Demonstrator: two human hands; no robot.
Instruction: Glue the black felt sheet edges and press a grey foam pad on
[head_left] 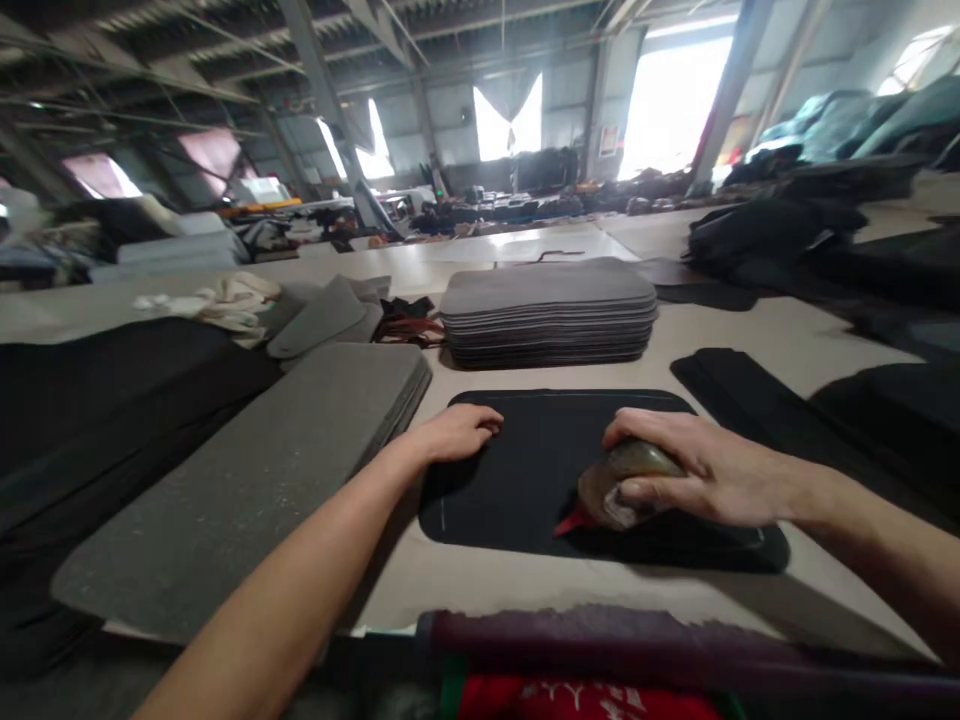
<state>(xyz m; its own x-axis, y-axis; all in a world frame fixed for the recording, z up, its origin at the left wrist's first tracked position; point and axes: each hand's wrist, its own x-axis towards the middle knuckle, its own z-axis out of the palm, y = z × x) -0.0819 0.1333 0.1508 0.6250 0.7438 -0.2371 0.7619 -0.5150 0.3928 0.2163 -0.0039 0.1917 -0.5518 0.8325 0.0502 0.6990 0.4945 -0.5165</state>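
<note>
Running along the near edge, a maroon cloth (555,640) lies on the wearer's side of the grip, w/ a bit of red fabric (585,700) below it. The R hand (701,465) is closed round a rounded tool (636,460), thumb one side, fingers over the top; a red tip (571,520) sticks out left & toward the wearer. Directly under the grip is the black panel (525,480), flat, long axis approx. L-R, R end a touch nearer the wearer. Grip's over its R half, so most of the panel runs off left. Thin pale lines show near its edges (chalk or stitching, can't tell).

L hand (461,432) rests palm-down on the panel's L end, left & slightly beyond the grip, fingers loosely bent, nothing seen in it. R hand is obv. the nearer to the red tip.

Surface: pale table (397,590), a long grey stack (247,480) left of the L hand; black strips (739,395) right & beyond the grip; a neat pile of grey panels (551,310) straight beyond the black one, not touching it; off-white cloth (244,300) far left. Farther back: dark fabric heap (772,235) to the R, steel post (319,80), bright window (675,110).
</note>
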